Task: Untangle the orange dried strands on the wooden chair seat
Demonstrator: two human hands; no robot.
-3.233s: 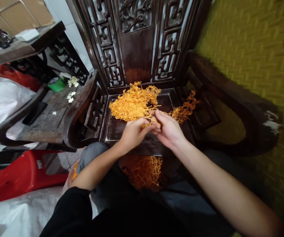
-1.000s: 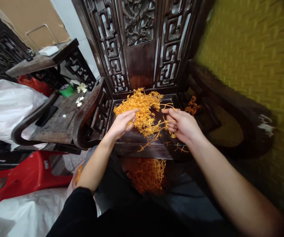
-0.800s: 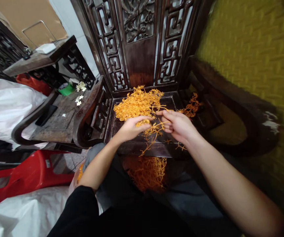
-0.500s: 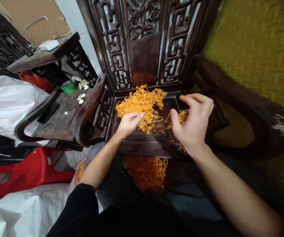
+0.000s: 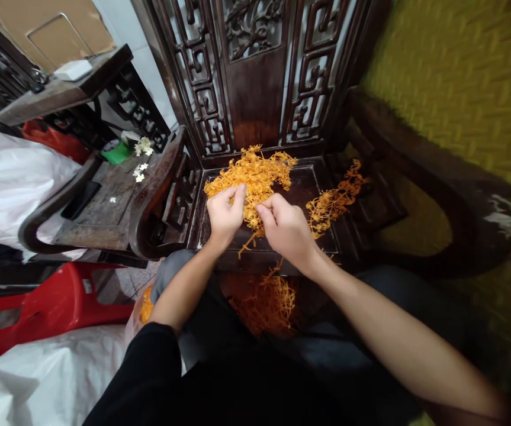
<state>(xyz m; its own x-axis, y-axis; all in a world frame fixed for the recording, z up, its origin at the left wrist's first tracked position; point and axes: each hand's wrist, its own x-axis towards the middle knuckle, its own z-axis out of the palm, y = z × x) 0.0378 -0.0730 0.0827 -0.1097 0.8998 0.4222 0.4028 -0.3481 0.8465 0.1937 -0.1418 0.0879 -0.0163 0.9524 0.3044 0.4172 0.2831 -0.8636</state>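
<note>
A heap of thin orange strands (image 5: pixel 250 173) lies on the seat of a dark carved wooden chair (image 5: pixel 304 183). My left hand (image 5: pixel 223 212) and my right hand (image 5: pixel 285 231) meet at the heap's front edge, both pinching a small clump of the strands (image 5: pixel 250 218) between fingers and thumbs. A smaller orange bunch (image 5: pixel 331 201) lies at the seat's right side, apart from both hands. More orange strands (image 5: pixel 264 299) sit below the seat front, between my knees.
A second dark chair (image 5: pixel 99 204) stands on the left with small white flowers (image 5: pixel 140 171) and a green tub (image 5: pixel 115 152) on it. A red plastic stool (image 5: pixel 42 310) and white sheeting (image 5: pixel 10 177) lie at left. A yellow woven surface (image 5: pixel 459 100) fills the right.
My right hand was open and reaching toward the right-hand bunch; it has come back left and closed on strands beside my left hand, which has also pinched shut.
</note>
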